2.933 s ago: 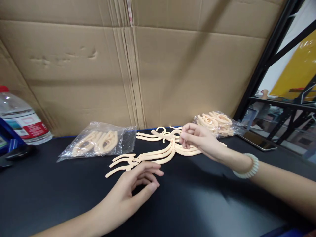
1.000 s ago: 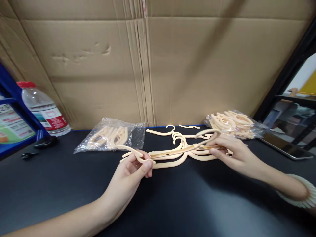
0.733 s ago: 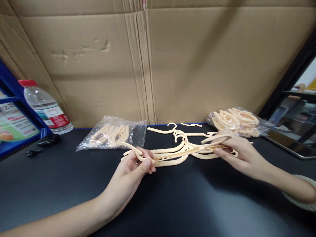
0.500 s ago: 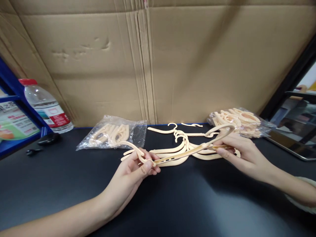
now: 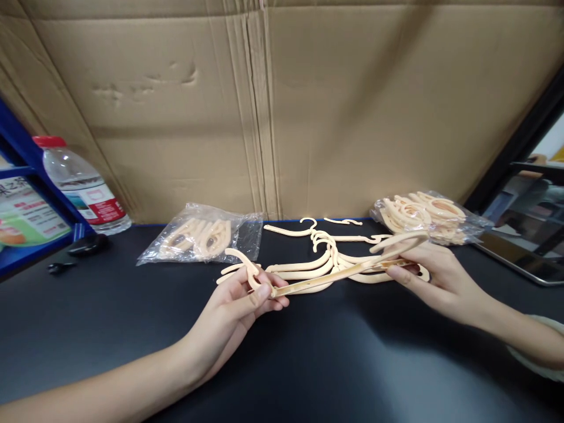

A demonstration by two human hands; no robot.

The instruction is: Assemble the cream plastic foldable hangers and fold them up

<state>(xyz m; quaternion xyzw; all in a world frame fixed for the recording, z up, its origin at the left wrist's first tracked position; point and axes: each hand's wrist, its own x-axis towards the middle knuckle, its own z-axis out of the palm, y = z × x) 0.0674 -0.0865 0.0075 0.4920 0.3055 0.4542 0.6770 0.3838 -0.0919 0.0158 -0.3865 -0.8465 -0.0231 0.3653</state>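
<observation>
Between my hands, above the black tabletop, a beige plastic folding hanger is held tilted up to the right. My left hand pinches its left end, where a short curved piece sticks up, between thumb and fingers. My right hand is closed on its right part, below a large curved hook. Some of the hanger is hidden by my fingers. Behind it several similar beige hangers lie nested with their hooks together. Farther back lie another beige hanger and a small loose beige piece.
Clear plastic bags of beige hanger parts lie on the left and right. A water bottle with a red cap leans by a blue rack. Cardboard walls off the back. A black-framed glass panel stands right.
The held hanger has turned slightly, so the slots along its arm no longer show and its large hook has shifted right and down. Both hands keep their hold, almost in place.
</observation>
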